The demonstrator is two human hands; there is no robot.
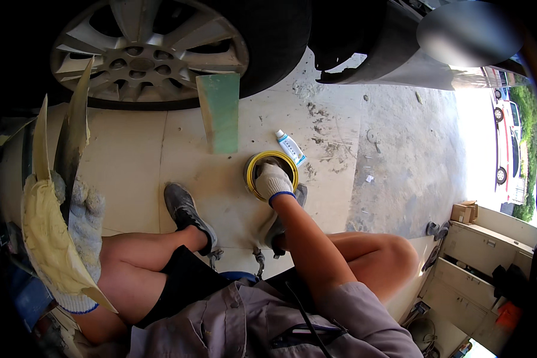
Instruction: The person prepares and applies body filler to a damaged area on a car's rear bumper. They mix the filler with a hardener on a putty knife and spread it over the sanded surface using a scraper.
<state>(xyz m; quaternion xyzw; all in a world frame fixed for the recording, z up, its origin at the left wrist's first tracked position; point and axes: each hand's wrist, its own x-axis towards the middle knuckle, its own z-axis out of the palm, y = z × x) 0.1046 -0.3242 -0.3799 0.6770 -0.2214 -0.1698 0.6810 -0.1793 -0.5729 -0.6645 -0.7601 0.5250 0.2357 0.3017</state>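
At the left, my left hand [85,224], in a whitish knit glove, is closed around a curved plate [56,232] thickly smeared with pale yellow putty. Thin, pointed, blade-like pieces [70,131] rise from the same grip; one is dark with putty along its edge. My right hand [274,180], in a similar glove with a blue cuff, reaches down into a round can [249,173] with a yellow rim; the can's wall hides its fingertips. Touching or close by the can lies a white and blue squeeze tube [290,148]. A translucent green flat sheet [222,113] is beside the tyre.
A car wheel [143,59] with silver spokes fills the upper left, and dark bodywork [400,59] hangs at the upper right. My shoes [188,212] stand on the pale, stained floor [328,197]. Cabinets [471,280] and a cardboard box [464,211] are at the right.
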